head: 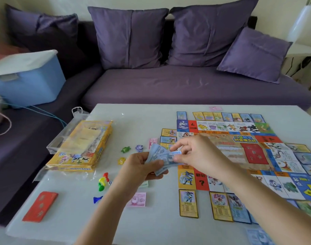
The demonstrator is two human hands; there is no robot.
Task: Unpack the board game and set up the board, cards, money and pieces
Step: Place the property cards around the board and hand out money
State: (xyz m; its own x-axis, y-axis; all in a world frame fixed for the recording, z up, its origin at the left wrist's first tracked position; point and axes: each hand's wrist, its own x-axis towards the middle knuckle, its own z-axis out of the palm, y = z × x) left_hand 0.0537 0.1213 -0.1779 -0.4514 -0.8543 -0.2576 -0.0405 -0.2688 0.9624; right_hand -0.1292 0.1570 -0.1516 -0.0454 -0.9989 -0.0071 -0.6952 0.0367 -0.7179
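Your left hand (pixel 142 167) grips a wad of blue banknotes (pixel 161 156) while your right hand (pixel 195 152) pinches 1 note off it, beside the board (pixel 239 149)

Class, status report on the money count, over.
Left hand grips blue notes; right hand pinches one. Board laid out, cards around it. Pink notes and pawns alongside, not blocking.

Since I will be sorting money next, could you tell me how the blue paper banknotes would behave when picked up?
Probably floppy: the blue paper banknotes curve where the left hand grips them. Likely light, since the right hand pinches one by its edge. Loose sheets may well slide apart, as they fan out.
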